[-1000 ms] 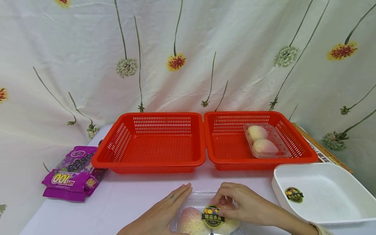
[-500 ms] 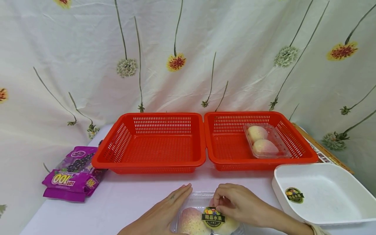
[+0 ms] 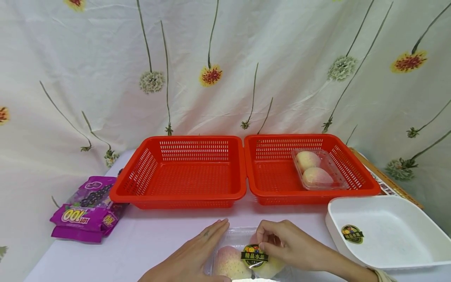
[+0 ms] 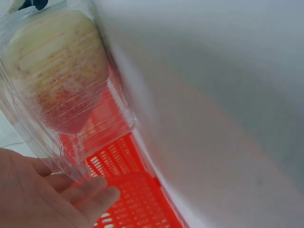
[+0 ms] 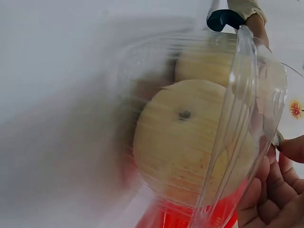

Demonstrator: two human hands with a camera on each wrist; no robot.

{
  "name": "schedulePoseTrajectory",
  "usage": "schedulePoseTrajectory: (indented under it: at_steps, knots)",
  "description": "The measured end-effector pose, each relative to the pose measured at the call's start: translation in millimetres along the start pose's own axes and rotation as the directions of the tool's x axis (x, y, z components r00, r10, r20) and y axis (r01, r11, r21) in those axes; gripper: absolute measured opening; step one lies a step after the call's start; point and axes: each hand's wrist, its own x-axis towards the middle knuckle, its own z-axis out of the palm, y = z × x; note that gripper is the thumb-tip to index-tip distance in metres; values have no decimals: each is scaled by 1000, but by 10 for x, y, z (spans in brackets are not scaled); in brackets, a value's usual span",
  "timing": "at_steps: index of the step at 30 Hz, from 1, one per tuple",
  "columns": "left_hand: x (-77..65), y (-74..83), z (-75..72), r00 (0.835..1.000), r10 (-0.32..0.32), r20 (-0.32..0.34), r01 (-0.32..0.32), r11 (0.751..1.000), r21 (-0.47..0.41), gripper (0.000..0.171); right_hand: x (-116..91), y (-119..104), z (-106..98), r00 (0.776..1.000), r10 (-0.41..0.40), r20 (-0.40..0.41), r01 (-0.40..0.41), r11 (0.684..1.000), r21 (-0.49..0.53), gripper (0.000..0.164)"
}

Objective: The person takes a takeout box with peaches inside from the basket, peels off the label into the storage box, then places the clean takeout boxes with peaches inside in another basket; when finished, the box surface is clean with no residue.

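Observation:
A clear plastic clamshell box (image 3: pixel 237 235) with peaches (image 3: pixel 227 263) inside stands at the table's front edge in the head view. A round black-and-gold sticker (image 3: pixel 253 255) lies on its lid. My left hand (image 3: pixel 192 256) rests along the box's left side, fingers straight. In the left wrist view its fingers (image 4: pixel 97 202) reach under a corner of the box. With thumb and fingertips my right hand (image 3: pixel 290 243) pinches the sticker's upper right edge. The right wrist view has those fingers (image 5: pixel 292 149) beside the lid, holding a thin edge.
Two red baskets (image 3: pixel 177 200) stand behind the hands. The right basket (image 3: pixel 275 198) holds another box of peaches (image 3: pixel 317 177). A white tray (image 3: pixel 394 231) at right bears a similar sticker (image 3: pixel 352 234). A purple snack bag (image 3: pixel 84 213) lies at left.
My right thumb has shifted up and left to the sticker's upper right edge. The box's front appears slightly raised. My left hand stays almost where it was.

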Motion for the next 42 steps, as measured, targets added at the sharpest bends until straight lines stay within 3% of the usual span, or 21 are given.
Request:
schedulePoseTrajectory:
  at_steps: [6,11,22,26,29,35,39,42]
  knots:
    - [18,-30,-30,999,-31,14,32,998,-50,108,-13,39,0,996,-53,-75,54,999,7,5]
    - [26,-40,-45,999,-35,21,36,997,-66,108,-26,27,-96,989,-39,-143,43,999,29,6]
    - [25,-26,-49,998,-48,41,51,995,-87,108,-287,13,-711,983,85,-163,-72,993,89,14]
    - [26,-19,-54,998,-47,43,51,995,-89,108,-448,76,-1070,983,132,-130,-137,990,-37,22]
    - [26,-18,-53,998,-44,43,48,995,-93,107,-607,178,-1396,985,158,-67,-166,976,-140,17]
    - [37,-10,-52,996,-65,67,73,990,-120,108,-995,511,-2004,976,191,108,-184,980,-74,16]
    - [46,-2,-50,993,-88,83,98,986,-132,109,-1215,746,-2252,949,256,185,-250,967,-56,13]
    - [48,-2,-46,994,-82,78,91,988,-126,109,-1354,892,-2358,897,388,214,-381,922,-74,8]
